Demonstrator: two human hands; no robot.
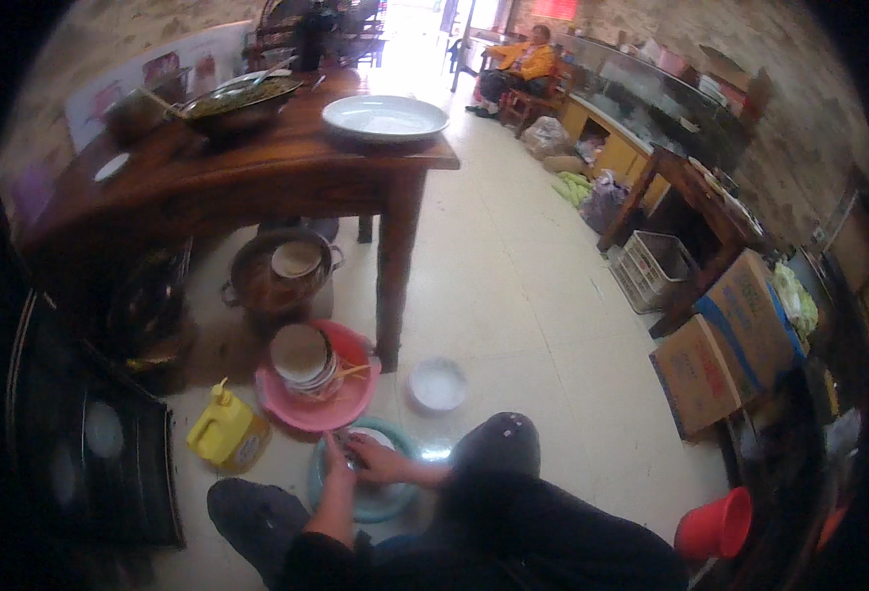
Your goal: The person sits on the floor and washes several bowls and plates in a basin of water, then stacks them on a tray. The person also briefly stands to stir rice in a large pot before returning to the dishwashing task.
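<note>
My left hand (337, 456) and my right hand (377, 459) meet over a green plastic basin (411, 493) on the floor between my legs. Between them they grip a small shiny utensil (352, 452), which looks metal; the fingers hide most of it. Behind my right hand, the rim of a white bowl (377, 432) shows inside the basin. Just beyond, a pink plastic basin (316, 414) contains a stack of bowls (300, 354) and several chopsticks (353, 371). To the left stands a yellow pump bottle (229, 432). A white bowl (437, 385) rests on the floor at right.
A wooden table (405, 177) carries a white oval plate (385, 117) and a wide pan of food (246, 100). Beneath it sits a two-handled pot (279, 273). Cardboard boxes (700, 377), a plastic crate (649, 270) and a red bucket (714, 523) line the right. A person (523, 63) sits far back.
</note>
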